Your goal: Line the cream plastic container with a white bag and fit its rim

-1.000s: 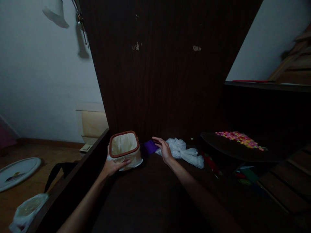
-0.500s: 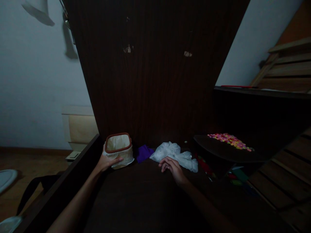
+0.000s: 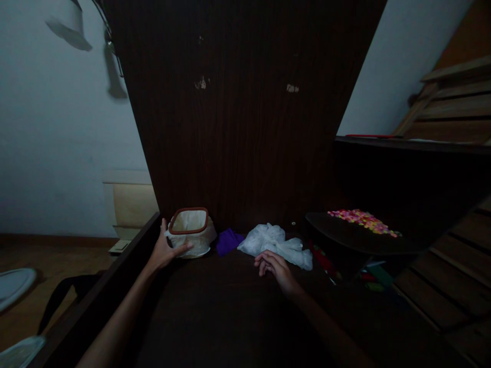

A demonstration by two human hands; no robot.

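A small bin (image 3: pixel 199 240) with a brown rim and a pale plastic liner stands at the back left corner of the dark desk. My left hand (image 3: pixel 167 251) is at its left and front side, thumb and fingers spread apart around it. Right of the bin lies a purple cloth (image 3: pixel 228 242), and beside that a crumpled white plastic bag (image 3: pixel 271 240). My right hand (image 3: pixel 271 266) hovers just in front of the bag, fingers loosely curled with nothing visible in them.
Pink and yellow small pieces (image 3: pixel 362 221) lie on a dark corner shelf (image 3: pixel 333 227) at the right. Red and green items (image 3: pixel 379 276) sit below it. A raised board (image 3: pixel 95 301) edges the desk's left side.
The bin has shifted slightly back and stands more upright against the corner. My left hand has opened wider beside it. My right hand has hardly moved.
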